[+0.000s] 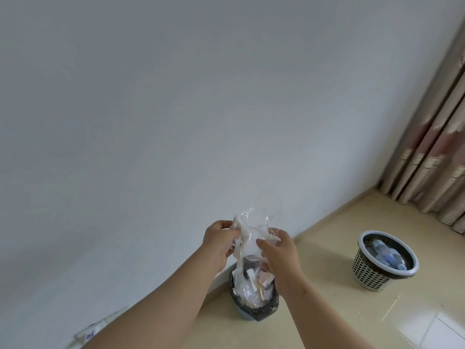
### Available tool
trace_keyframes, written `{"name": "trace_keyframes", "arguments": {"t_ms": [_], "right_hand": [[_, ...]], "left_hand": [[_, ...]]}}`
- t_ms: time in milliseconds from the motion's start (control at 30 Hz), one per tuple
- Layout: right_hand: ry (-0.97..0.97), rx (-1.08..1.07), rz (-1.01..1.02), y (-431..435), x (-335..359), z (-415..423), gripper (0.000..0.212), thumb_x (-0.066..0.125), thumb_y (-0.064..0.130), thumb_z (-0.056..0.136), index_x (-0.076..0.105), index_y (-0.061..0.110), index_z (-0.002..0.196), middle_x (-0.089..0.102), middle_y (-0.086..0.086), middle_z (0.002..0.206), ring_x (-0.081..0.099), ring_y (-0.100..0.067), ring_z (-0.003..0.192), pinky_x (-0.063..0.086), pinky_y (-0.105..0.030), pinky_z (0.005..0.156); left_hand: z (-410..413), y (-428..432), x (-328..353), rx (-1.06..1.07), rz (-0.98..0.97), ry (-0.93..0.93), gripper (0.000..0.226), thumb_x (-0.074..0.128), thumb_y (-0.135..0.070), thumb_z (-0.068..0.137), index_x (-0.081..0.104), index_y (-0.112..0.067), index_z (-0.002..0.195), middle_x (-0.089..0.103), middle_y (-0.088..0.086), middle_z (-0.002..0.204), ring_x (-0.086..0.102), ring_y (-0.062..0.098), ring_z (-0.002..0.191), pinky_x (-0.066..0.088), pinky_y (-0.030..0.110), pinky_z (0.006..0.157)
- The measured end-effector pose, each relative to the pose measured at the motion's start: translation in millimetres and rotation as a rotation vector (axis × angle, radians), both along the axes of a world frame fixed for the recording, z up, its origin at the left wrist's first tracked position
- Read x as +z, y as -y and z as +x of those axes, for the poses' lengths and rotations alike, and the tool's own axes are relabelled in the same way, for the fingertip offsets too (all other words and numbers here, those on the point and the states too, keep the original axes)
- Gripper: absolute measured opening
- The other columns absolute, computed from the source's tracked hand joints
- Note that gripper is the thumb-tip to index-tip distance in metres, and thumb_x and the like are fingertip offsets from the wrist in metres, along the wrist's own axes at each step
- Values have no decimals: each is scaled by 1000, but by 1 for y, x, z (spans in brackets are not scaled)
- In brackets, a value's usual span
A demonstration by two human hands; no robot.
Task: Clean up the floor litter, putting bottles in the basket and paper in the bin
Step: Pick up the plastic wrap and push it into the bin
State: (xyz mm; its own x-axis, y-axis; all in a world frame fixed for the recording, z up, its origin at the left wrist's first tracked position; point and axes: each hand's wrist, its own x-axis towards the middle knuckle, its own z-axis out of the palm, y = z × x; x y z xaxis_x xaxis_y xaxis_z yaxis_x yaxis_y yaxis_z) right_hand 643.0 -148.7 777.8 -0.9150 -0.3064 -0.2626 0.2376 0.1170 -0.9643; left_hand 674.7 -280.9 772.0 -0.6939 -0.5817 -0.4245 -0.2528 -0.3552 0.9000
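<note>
A crumpled clear plastic wrapper with white paper [247, 233] hangs above the bin, pinched from both sides. My left hand [219, 241] grips its left edge and my right hand [278, 250] grips its right edge. Directly below stands the small grey bin [251, 314] with a black liner, holding scraps of paper and plastic. To the right on the floor stands a white perforated basket [367, 270] with a dark liner, and several blue-tinted bottles [388, 255] lie inside it.
A white wall fills most of the view, with the bin close against it. Beige curtains [437, 147] hang in the right corner. A white tube-like object [100, 326] lies by the wall at lower left. A thin stick [391, 308] lies on the floor.
</note>
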Motion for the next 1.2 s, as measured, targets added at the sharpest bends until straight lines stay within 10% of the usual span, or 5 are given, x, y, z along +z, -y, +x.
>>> {"name": "trace_keyframes", "arguments": {"t_ms": [400, 667, 800, 1200], "right_hand": [[102, 38, 152, 50, -66, -175, 28, 59, 4, 87, 47, 10, 112, 56, -9, 83, 50, -12, 57, 43, -21, 45], [221, 95, 437, 59, -145, -264, 19, 56, 8, 86, 46, 10, 103, 53, -3, 81, 51, -15, 63, 45, -28, 57], [274, 31, 611, 59, -200, -274, 20, 54, 12, 83, 46, 16, 100, 56, 1, 76, 56, -22, 73, 49, -49, 89], [-69, 2, 786, 69, -391, -287, 23, 51, -2, 85, 40, 18, 90, 32, 3, 102, 43, -23, 80, 35, -29, 64]], "left_hand": [[-161, 60, -70, -4, -5, 193, 15, 59, -5, 88, 60, -11, 102, 59, 11, 94, 54, 25, 83, 49, 35, 76], [-227, 65, -153, 89, 70, 426, 13, 58, -4, 85, 60, -12, 95, 56, 7, 77, 48, 19, 61, 42, 27, 59], [-235, 70, -203, 90, 87, 535, 17, 56, -6, 87, 59, -8, 103, 55, 8, 75, 45, 19, 56, 38, 24, 49], [-247, 85, -399, 47, -118, 739, 8, 55, -18, 88, 54, -23, 95, 60, 0, 90, 62, 26, 82, 56, 49, 79]]}}
